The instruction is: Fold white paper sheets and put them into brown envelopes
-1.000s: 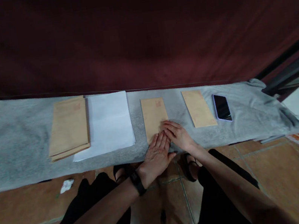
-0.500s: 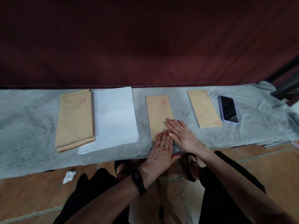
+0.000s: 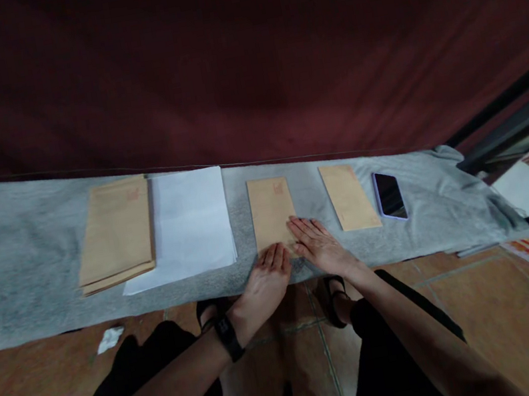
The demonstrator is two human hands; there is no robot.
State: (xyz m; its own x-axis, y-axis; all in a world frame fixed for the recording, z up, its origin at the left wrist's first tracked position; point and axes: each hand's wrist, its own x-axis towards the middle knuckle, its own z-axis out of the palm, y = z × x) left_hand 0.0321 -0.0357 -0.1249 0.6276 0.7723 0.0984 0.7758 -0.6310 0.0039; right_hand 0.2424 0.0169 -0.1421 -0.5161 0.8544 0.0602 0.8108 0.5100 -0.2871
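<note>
A brown paper envelope [image 3: 271,210] with a small red print near its top right lies flat in front of me. My left hand [image 3: 268,278] rests on its lower left edge, fingers stretched out. On the lower right part of the same envelope lies my right hand [image 3: 319,243], fingers flat and slightly apart. Neither hand grips anything. The bottom end of the envelope is partly hidden by the hands. To the right is another brown envelope [image 3: 349,197], lying at a slight slant and untouched.
A pile of brown envelopes [image 3: 115,230] partly overlaps white paper sheets [image 3: 192,223] on the left. A phone [image 3: 390,196] in a purple case lies at right. All rest on a grey cloth [image 3: 17,266] along a narrow surface. Crumpled white tissue [image 3: 110,338] is on the tiled floor.
My hands have moved apart: the left has slid toward the envelope's lower left edge, while the right stays on its right side. The whole view has shifted slightly.
</note>
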